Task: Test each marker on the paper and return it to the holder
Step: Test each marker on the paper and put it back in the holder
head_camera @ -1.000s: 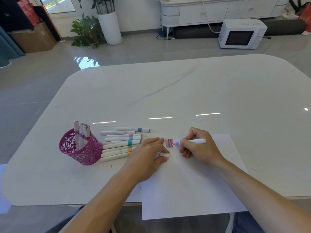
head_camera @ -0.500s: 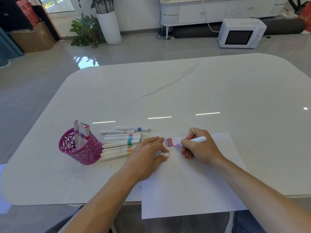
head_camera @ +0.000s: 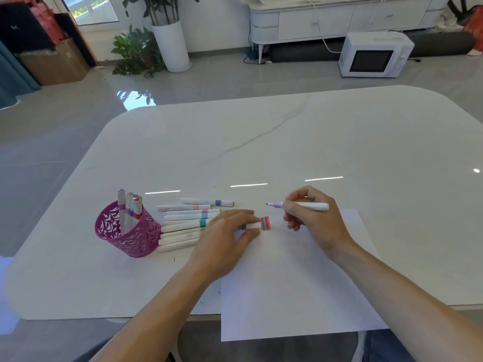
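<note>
My right hand (head_camera: pixel 312 219) grips an uncapped lilac marker (head_camera: pixel 312 205), its tip pointing left and lifted clear of the white paper (head_camera: pixel 295 280). Coloured test strokes (head_camera: pixel 265 223) sit near the paper's top left corner. My left hand (head_camera: pixel 224 240) rests on that corner and pinches the white marker cap (head_camera: pixel 253 226) between thumb and fingers. A pink cut-out holder (head_camera: pixel 128 231) at the left carries several capped markers (head_camera: pixel 129 205) standing upright. Between the holder and my left hand, several white markers (head_camera: pixel 183 226) lie side by side on the table.
The white marble table (head_camera: pixel 287 142) stretches far back and right. The paper overhangs the table's near edge. On the floor beyond are a white microwave (head_camera: pixel 373 54), a potted plant (head_camera: pixel 156 45), a cardboard box (head_camera: pixel 56 65) and a low white cabinet (head_camera: pixel 339 19).
My right hand has lifted the lilac marker off the paper and moved it up and slightly right. A fresh lilac stroke shows among the colours. My left hand has stayed put.
</note>
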